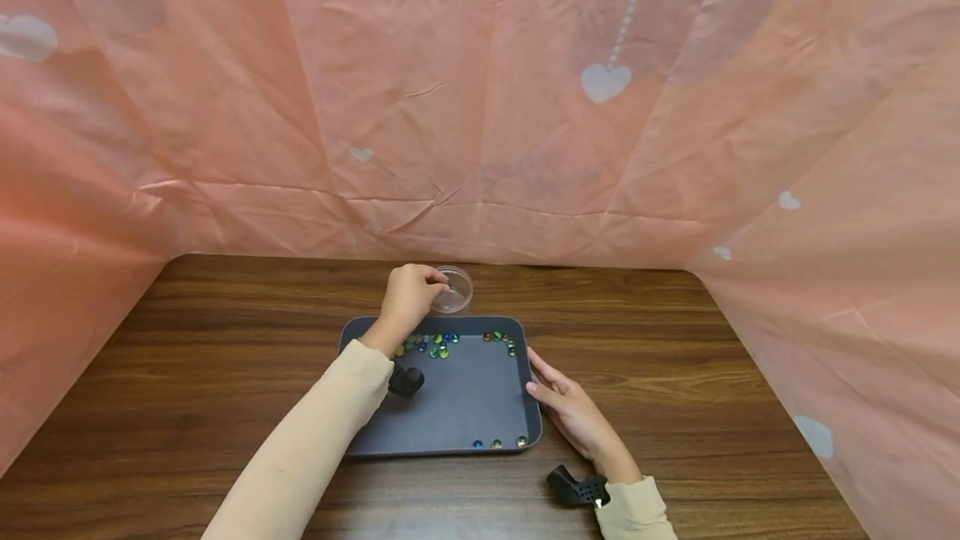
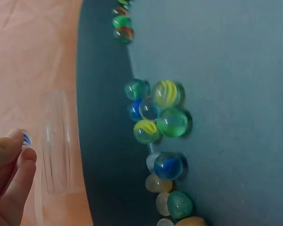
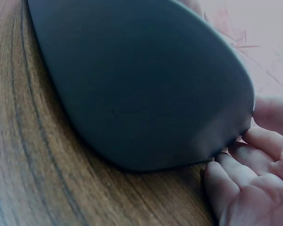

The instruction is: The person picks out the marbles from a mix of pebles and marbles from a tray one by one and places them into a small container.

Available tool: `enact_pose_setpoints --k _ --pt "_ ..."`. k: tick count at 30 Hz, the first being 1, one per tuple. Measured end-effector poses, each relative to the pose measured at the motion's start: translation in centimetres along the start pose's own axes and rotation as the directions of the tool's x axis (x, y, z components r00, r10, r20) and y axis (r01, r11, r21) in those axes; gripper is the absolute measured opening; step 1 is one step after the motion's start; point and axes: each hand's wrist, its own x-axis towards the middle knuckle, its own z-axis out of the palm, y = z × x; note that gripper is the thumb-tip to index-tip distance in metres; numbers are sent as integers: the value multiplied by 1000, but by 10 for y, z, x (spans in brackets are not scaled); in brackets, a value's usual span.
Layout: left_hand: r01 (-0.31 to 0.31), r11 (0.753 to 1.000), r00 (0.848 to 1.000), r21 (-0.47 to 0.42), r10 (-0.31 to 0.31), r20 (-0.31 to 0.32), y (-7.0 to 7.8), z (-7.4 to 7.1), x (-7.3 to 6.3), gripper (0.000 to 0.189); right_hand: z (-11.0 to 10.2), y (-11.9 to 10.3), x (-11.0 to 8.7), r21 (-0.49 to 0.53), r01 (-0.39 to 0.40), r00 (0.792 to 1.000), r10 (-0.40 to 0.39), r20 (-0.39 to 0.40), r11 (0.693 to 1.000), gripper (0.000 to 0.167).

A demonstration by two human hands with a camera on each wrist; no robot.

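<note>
My left hand (image 1: 411, 297) pinches a clear glass marble with a blue swirl (image 2: 26, 139) between thumb and fingertips. It reaches across the far rim of a dark grey tray (image 1: 465, 407), beside a round clear plastic container (image 1: 461, 300). In the left wrist view the container's clear wall (image 2: 59, 160) stands just past the marble. At the tray's right edge, my right hand (image 1: 576, 417) grips the rim, thumb on top. Its fingers (image 3: 238, 169) curl against the outside and underside. Several green and yellow marbles (image 2: 172, 122) lie along the tray's far side.
More marbles (image 1: 498, 337) sit in the tray's far right corner. Three others, among them a blue marble (image 1: 477, 444), lie along the near edge. Wooden tabletop (image 1: 660, 348) surrounds the tray. A pink curtain with pale hearts (image 1: 480, 148) hangs behind and at both sides.
</note>
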Motion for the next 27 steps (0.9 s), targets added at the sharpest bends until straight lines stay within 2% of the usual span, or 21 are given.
enact_pose_setpoints --k 3,7,11,14,19,24,27 --pt "-10 999 1000 45 9 19 1 2 1 11 0 0 0 1 -2 1000 2 -2 1000 66" --pt "12 997 998 73 -16 53 2 2 2 11 0 0 0 -1 -6 1000 6 -1 1000 67" --pt "-2 997 999 81 -1 44 2 -1 2 10 0 0 0 0 -6 1000 6 -1 1000 67" --pt "3 999 1000 40 -4 19 0 -4 -1 10 0 1 0 0 -4 1000 4 8 1000 66" --pt "61 994 998 -87 -60 7 -8 -8 -13 14 -1 1 1 -8 -2 1000 2 7 1000 65" --pt "164 964 986 -208 -156 53 -18 -9 -27 21 -2 1 1 -7 -2 1000 2 7 1000 66" --pt "207 951 978 -228 -195 73 -24 -10 -33 22 -2 1 1 -7 0 1000 0 5 1000 66"
